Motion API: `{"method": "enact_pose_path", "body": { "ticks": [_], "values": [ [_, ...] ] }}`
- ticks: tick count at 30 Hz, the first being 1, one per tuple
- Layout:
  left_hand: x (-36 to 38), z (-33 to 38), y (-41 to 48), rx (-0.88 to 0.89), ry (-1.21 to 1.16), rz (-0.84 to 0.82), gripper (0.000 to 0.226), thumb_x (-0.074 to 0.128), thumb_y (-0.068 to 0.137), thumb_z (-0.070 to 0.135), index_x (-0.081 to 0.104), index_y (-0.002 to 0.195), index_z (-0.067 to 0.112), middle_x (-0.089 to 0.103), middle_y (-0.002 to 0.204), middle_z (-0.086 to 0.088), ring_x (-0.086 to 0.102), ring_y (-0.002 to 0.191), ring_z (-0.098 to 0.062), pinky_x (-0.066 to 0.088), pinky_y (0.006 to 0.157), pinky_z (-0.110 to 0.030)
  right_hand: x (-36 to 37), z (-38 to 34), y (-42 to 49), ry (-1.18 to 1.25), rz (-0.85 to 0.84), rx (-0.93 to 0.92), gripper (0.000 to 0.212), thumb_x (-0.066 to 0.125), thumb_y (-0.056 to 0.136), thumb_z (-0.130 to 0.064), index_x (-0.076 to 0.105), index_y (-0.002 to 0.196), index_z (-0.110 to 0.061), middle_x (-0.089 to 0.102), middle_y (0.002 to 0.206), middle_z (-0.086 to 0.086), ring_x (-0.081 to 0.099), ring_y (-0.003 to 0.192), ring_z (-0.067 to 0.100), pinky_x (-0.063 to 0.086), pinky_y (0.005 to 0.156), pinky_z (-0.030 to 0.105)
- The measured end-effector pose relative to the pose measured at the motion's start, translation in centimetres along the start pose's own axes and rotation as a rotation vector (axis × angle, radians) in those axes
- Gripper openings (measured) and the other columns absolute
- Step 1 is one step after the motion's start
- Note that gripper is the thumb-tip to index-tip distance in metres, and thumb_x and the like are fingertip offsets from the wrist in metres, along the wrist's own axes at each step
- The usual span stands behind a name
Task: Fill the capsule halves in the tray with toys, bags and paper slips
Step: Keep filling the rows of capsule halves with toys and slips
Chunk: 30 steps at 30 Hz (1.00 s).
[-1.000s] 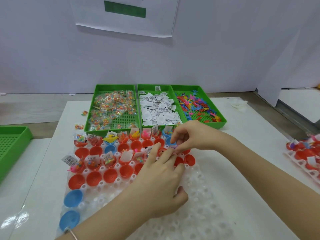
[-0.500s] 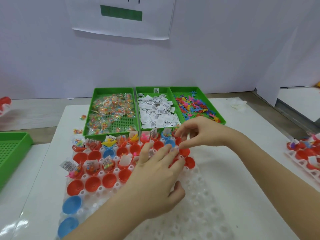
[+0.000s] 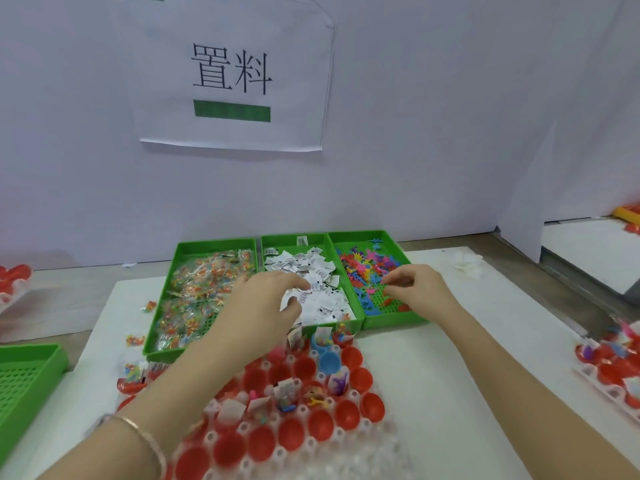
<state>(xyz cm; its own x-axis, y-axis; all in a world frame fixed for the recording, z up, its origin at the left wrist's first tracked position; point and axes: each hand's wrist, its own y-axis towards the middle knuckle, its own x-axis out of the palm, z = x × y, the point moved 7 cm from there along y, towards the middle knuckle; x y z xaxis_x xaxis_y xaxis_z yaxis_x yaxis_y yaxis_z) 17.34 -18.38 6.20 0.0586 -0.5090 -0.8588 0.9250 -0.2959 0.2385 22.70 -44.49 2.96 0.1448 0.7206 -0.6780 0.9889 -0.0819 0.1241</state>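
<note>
White table [image 3: 450, 382] — three green bins [image 3: 280, 241] in a row, clear capsule tray [image 3: 363, 455] before them, loose bags [image 3: 135, 340] at left

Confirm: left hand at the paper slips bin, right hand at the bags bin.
One slip: the head view shows the right hand at the toys bin, not the bags bin. The left hand is at the paper slips bin, as stated.

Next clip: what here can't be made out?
Head view only:
- Grip of the left hand on the slips: hidden by the hand itself.
- Whether the right hand holds any of the toys: too small.
- Print on the slips: too small.
- Near tray rows: blurred, cut by the bottom edge.
</note>
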Motion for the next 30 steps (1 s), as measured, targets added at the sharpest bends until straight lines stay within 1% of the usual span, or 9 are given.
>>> {"method": "enact_pose_path", "body": {
  "ticks": [2,3,8,13,18,21,24,26,30],
  "values": [
    [1.5,-1.2,2.5,-0.065,-0.067,-0.077,0.027,0.051,0.096,0.023,0.064,0.118,0.031,0.063,0.122,0.014,0.056,0.107,-0.009,0.041,0.104,-0.038,1.6,0.0,0.8,-0.14,-0.122,0.014,0.005,0.074,0.083,-0.026,0.071,0.087,-0.027,0.063,0.081,-0.016,0.057,0.076,-0.001,0.04,0.059,0.009],
    [2.3,-1.7,3.5,-0.099,-0.093,-0.115,0.025,0.053,0.096,0.024,0.065,0.117,0.03,0.064,0.119,0.013,0.057,0.101,-0.008,0.044,0.101,-0.035,2.5,0.1,1.0,-0.211,-0.193,0.022,0.012,0.071,0.084,-0.033,0.072,0.094,-0.026,0.063,0.085,-0.014,0.057,0.076,0.0,0.042,0.064,0.015],
    [5.0,-3.0,6.9,-0.158,0.093,-0.243,0.024,0.056,0.094,0.04,0.068,0.11,0.028,0.067,0.107,0.011,0.059,0.102,-0.014,0.035,0.107,-0.041,4.7,0.6,1.3,-0.434,-0.241,0.045,0.032,0.068,0.085,-0.044,0.064,0.11,-0.024,0.062,0.108,-0.007,0.06,0.093,0.012,0.051,0.085,0.035],
    [6.5,-2.6,7.4,-0.151,0.253,-0.349,0.03,0.066,0.086,0.044,0.065,0.107,0.022,0.069,0.103,0.006,0.06,0.101,-0.016,0.033,0.105,-0.04,4.1,0.8,1.2,-0.297,-0.179,0.051,0.022,0.077,0.078,-0.033,0.062,0.092,-0.028,0.061,0.082,-0.009,0.059,0.077,0.009,0.05,0.072,0.03],
    [6.1,-2.5,7.4,-0.16,0.169,-0.264,0.002,0.063,0.09,0.026,0.063,0.089,0.024,0.068,0.102,0.006,0.062,0.097,-0.014,0.048,0.094,-0.034,3.4,1.2,0.1,-0.191,0.019,0.03,0.024,0.079,0.075,-0.028,0.058,0.078,-0.037,0.061,0.07,-0.014,0.058,0.069,0.002,0.048,0.074,0.028],
    [5.9,-2.8,7.0,-0.179,0.103,-0.235,0.004,0.062,0.092,0.024,0.06,0.089,0.022,0.066,0.103,0.003,0.059,0.084,-0.015,0.051,0.082,-0.029,2.9,1.5,-0.2,-0.11,0.089,0.033,0.026,0.082,0.073,-0.025,0.059,0.078,-0.036,0.062,0.068,-0.014,0.059,0.069,0.001,0.05,0.077,0.029],
    [5.6,-3.3,6.7,-0.207,0.001,-0.18,0.014,0.063,0.092,0.021,0.062,0.106,0.018,0.064,0.098,0.001,0.059,0.071,-0.011,0.05,0.067,-0.023,2.3,1.3,-0.4,0.0,0.156,0.016,0.021,0.082,0.073,-0.022,0.064,0.08,-0.031,0.063,0.071,-0.016,0.059,0.069,-0.004,0.05,0.068,0.014],
    [5.0,-3.6,6.4,-0.222,-0.081,-0.088,0.008,0.064,0.091,0.024,0.062,0.098,0.019,0.061,0.09,0.004,0.055,0.068,-0.004,0.046,0.06,-0.019,1.7,1.0,-0.5,0.053,0.213,-0.003,0.016,0.081,0.074,-0.022,0.066,0.076,-0.028,0.065,0.071,-0.015,0.059,0.068,-0.004,0.044,0.06,0.005],
    [3.2,-4.0,4.8,-0.239,-0.271,0.106,0.012,0.068,0.088,0.021,0.062,0.079,0.025,0.064,0.076,0.008,0.057,0.068,-0.002,0.039,0.057,-0.013,0.9,0.1,-1.0,0.112,0.257,-0.007,0.009,0.077,0.078,-0.016,0.07,0.076,-0.021,0.066,0.072,-0.01,0.061,0.069,0.006,0.046,0.067,0.017]
  ]
}}
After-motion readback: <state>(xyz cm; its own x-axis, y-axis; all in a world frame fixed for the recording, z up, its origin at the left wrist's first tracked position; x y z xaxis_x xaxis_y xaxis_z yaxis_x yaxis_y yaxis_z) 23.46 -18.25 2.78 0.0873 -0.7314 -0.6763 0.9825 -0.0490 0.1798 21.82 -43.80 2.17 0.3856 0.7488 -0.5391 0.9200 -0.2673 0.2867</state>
